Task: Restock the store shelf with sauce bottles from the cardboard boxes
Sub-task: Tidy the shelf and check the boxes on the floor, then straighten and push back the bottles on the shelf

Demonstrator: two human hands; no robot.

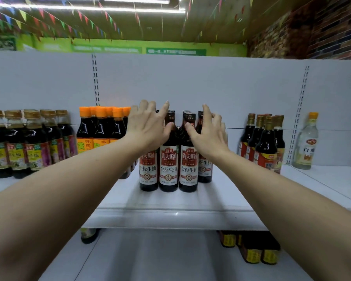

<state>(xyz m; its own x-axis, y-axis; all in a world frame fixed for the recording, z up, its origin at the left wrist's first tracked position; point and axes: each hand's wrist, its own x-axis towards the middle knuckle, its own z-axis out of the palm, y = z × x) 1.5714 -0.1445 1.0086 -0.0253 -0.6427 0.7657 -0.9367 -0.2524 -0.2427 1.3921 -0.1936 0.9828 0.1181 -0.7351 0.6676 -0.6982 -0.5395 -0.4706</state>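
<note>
The white shelf (227, 191) runs the full width, its rounded front edge nearest the camera, with bare board in front of the bottles and a wide gap to the right of the middle group. Behind it stands a plain white back panel (190, 82). The lower shelf (150, 258) is largely covered by the upper one and by both forearms.

The sauce bottles (168, 159), dark with red and white labels, stand upright in the middle of the shelf: three touching in front, a fourth set slightly back at the right, more caps behind. Gold-capped bottles (18, 142) at far left are cut off by the frame. Orange-capped bottles (101, 126) stand just beside the middle group. Well apart on the right are gold-necked bottles (265, 142) and a clear bottle (306, 142).

The left hand (148, 126) lies wide, fingers spread over the left bottle tops, thumb against a front neck. The right hand (208, 134) has its thumb on the third neck and fingers bent over the right-hand caps; whether they clasp one I cannot tell.

Yellow-labelled bottles (251, 252) below are blurred.
</note>
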